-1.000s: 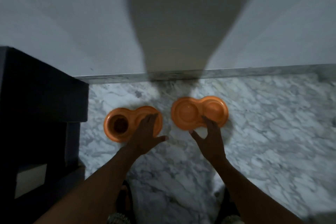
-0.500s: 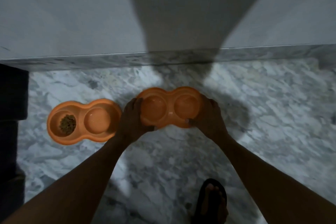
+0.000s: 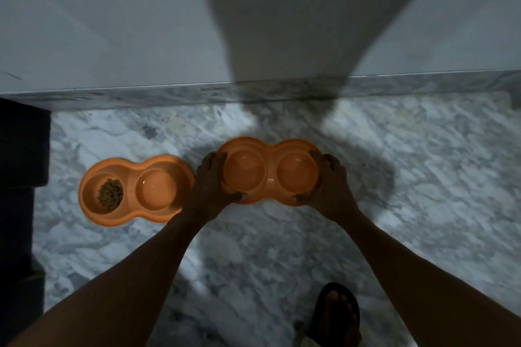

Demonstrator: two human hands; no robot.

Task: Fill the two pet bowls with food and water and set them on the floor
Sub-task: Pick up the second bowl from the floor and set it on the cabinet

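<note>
Two orange double pet bowls are in the head view, on or just above the marble floor. The left bowl lies on the floor with brown kibble in its left cup and what looks like water in its right cup. The right bowl has two cups that look empty. My left hand grips its left end and my right hand grips its right end. I cannot tell whether this bowl touches the floor.
A white wall with a marble skirting runs behind the bowls. Dark furniture stands along the left edge. My foot in a black sandal is at the bottom right of centre.
Both hands came onto the right bowl and closed on its two ends. My left hand left the bowl with kibble. The view shifted right and closer.
</note>
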